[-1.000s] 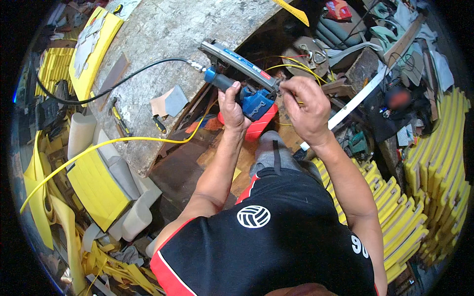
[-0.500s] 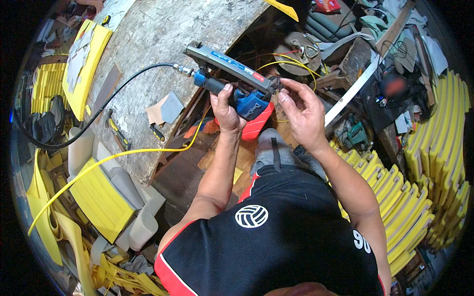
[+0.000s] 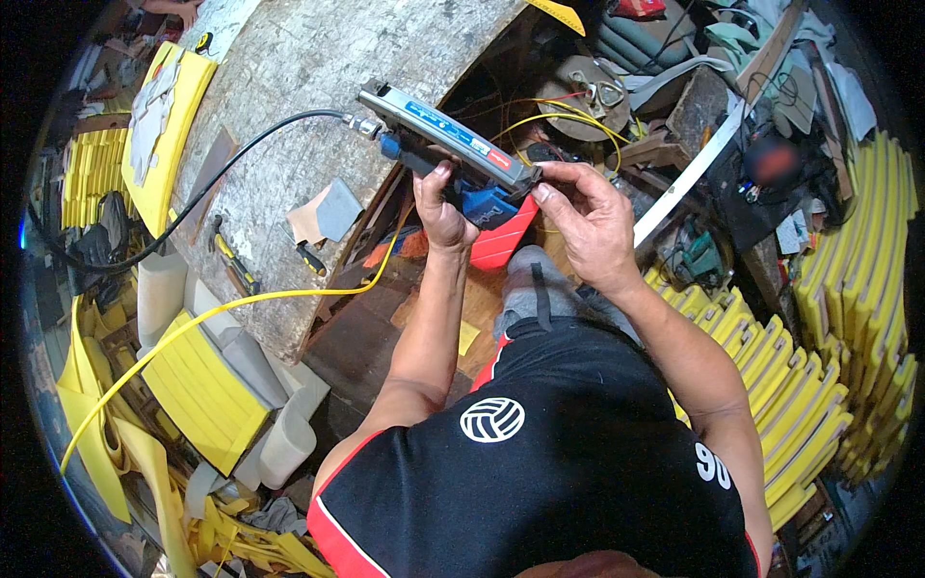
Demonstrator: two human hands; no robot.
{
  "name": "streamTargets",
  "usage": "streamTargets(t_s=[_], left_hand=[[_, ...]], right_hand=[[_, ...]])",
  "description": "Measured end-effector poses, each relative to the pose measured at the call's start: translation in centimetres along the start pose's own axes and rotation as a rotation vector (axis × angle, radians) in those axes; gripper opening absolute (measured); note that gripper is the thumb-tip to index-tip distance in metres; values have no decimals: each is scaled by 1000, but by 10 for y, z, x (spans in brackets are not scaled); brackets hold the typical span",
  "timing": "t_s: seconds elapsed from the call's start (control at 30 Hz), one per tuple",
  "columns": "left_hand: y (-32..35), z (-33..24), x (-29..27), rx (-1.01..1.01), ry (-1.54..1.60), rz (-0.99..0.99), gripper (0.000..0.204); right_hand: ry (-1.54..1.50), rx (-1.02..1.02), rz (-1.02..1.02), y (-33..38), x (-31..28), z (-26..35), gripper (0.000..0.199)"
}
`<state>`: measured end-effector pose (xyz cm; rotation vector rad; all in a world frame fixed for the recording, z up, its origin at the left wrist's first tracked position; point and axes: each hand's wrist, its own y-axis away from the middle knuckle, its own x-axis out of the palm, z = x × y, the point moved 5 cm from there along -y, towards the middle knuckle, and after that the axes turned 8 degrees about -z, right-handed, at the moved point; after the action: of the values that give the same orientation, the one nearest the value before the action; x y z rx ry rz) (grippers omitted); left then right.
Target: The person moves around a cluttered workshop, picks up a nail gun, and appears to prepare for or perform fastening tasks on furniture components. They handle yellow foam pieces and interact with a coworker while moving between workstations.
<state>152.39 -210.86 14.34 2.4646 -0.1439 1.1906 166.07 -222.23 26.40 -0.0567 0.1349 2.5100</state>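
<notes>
The person holds a long, silver-bodied pneumatic stapler with a blue grip up in front of the chest, above the lap and just off the edge of the big, rough, grey-topped desk. The left hand is wrapped closed around the blue grip from below. The right hand has its fingers pinched shut on the end of the silver magazine rail nearest the body.

Against half a second ago, the tool has come a little higher and its rail now lies clear across the view, with the right fingertips settled right on its tip rather than beside it; I take that as the hands getting to work on the magazine end.

A black air hose runs from the tool's far end across the desk, and a thin yellow cord trails below it. Stacks of yellow foam pads stand on the person's right.
</notes>
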Motion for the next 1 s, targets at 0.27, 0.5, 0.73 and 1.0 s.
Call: streamTargets(t_s=[0.27, 0.5, 0.73, 1.0], left_hand=[[0, 24, -1, -259, 187, -22, 35], [7, 22, 13, -339, 276, 22, 33], [7, 20, 5, -325, 254, -6, 35], [-2, 7, -13, -302, -39, -183, 37]], right_hand=[[13, -77, -36, -3, 8, 9, 16], [46, -78, -5, -5, 13, 11, 15], [46, -91, 23, -10, 17, 10, 18], [223, -140, 3, -25, 15, -17, 25]])
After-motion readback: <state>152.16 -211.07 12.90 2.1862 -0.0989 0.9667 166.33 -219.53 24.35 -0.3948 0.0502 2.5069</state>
